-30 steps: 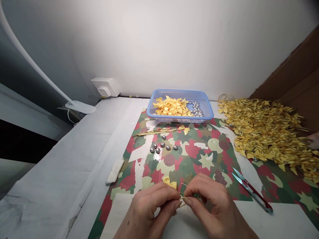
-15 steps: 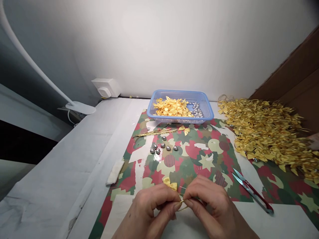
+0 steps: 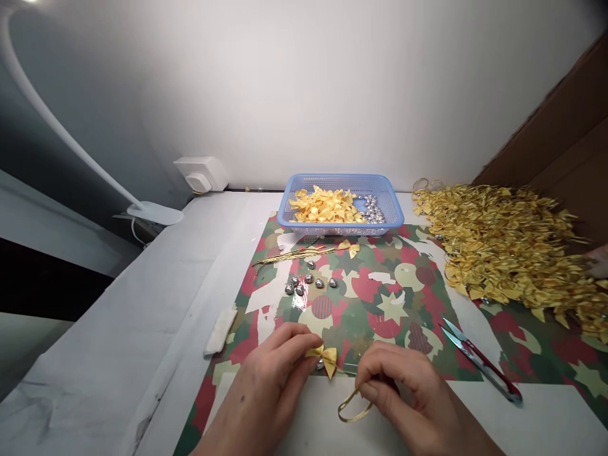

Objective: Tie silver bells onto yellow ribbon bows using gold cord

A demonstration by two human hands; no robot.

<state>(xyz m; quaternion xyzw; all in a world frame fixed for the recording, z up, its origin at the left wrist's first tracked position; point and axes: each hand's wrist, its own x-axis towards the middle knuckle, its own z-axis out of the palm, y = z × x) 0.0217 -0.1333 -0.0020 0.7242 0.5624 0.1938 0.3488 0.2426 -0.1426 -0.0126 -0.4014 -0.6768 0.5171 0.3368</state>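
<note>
My left hand (image 3: 275, 373) pinches a yellow ribbon bow (image 3: 329, 360) at its left side, and a silver bell (image 3: 320, 364) shows just beneath the bow. Between the thumb and forefinger of my right hand (image 3: 403, 386) is a gold cord (image 3: 355, 418), whose loop hangs down to the left. A thin strand runs from the bow toward my right fingers. Both hands are over the white sheet at the front of the patterned mat (image 3: 354, 310).
Bows and bells fill a blue basket (image 3: 342, 228). Several loose bells (image 3: 310, 278), gold cords (image 3: 294, 254) and one bow (image 3: 352, 248) lie before it. Red-handled snips (image 3: 482, 362) rest at right, near a large pile of tied bows (image 3: 513, 240). Another person's fingers (image 3: 597, 261) show at the right edge.
My hands have moved apart. My left fingers have shifted from the cord up to the bow, and the cord's loop now hangs from my right hand. The bell under the bow has come into view.
</note>
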